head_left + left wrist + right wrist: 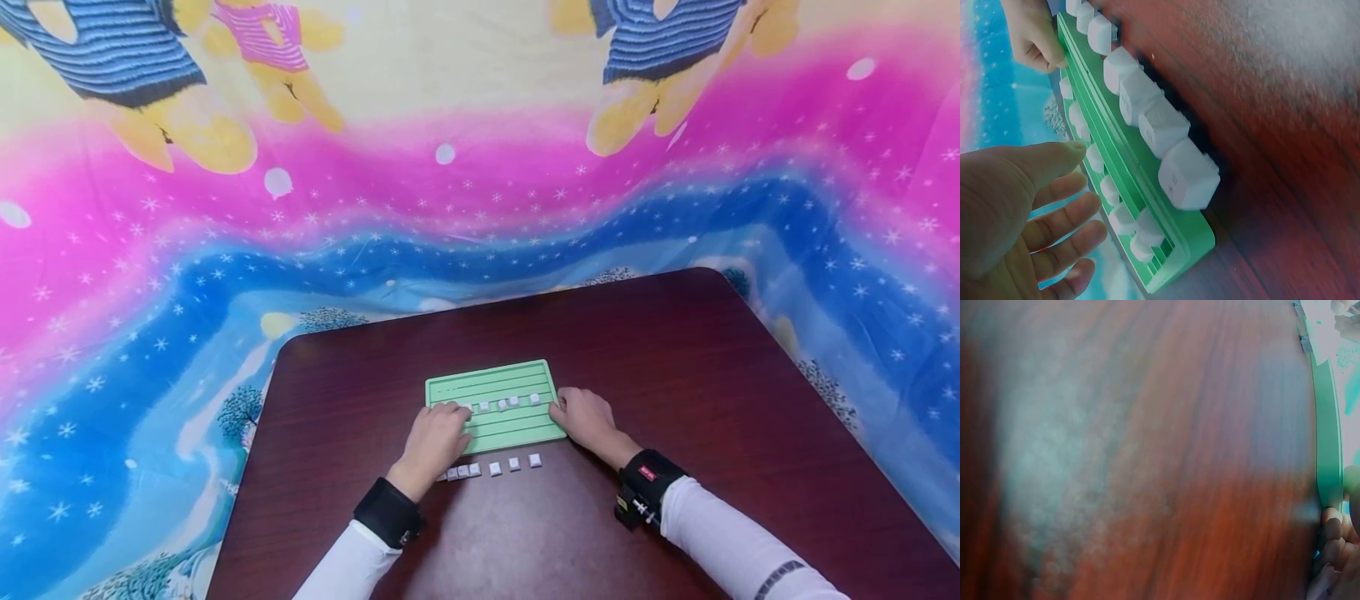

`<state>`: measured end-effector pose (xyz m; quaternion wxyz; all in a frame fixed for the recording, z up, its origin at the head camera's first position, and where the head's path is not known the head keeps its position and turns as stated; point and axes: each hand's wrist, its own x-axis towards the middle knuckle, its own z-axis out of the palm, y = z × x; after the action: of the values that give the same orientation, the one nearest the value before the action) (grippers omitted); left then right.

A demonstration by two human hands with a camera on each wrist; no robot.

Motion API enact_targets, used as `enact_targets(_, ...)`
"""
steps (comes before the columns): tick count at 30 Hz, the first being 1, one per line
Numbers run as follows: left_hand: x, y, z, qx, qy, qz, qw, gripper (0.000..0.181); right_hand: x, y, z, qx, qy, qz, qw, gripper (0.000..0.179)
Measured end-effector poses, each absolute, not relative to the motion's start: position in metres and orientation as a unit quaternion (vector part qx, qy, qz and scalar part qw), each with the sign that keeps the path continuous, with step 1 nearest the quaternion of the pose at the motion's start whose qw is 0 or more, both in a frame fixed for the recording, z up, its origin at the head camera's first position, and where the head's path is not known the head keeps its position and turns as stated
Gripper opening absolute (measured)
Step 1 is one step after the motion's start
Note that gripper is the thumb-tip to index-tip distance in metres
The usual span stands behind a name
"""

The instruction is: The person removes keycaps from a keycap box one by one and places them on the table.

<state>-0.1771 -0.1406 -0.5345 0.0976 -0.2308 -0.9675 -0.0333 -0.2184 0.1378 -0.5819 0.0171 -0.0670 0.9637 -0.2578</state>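
Note:
A light green grooved board point(491, 379) lies on the table, with several white keycaps point(535, 399) in its grooves. My left hand point(438, 433) is over the board's left part; in the left wrist view its fingers point(1063, 219) are spread and loosely bent, and the thumb tip is close to a keycap point(1095, 158). No keycap shows between them. At the board's right edge my right hand point(588, 421) grips the rim, thumb near the top face. In the right wrist view its curled fingers point(1334, 537) meet the board's corner, partly cut off by the frame.
A row of several white keycaps point(495, 468) lies along the board's near side, its left end partly hidden by the left hand. The dark wooden table point(675, 358) has a rounded far corner. A printed cloth point(480, 183) hangs behind it.

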Motion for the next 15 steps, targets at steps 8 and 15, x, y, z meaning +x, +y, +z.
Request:
enact_targets(8, -0.176, -0.151, -0.535, -0.207, -0.974, -0.039, 0.087, 0.024, -0.218, 0.138, -0.581, -0.066, 0.964, -0.258, 0.018, 0.039)
enact_targets(15, -0.174, -0.158, -0.536, -0.195, -0.977, -0.036, 0.073, 0.026, -0.218, 0.138, -0.582, -0.066, 0.965, -0.253, 0.019, 0.039)
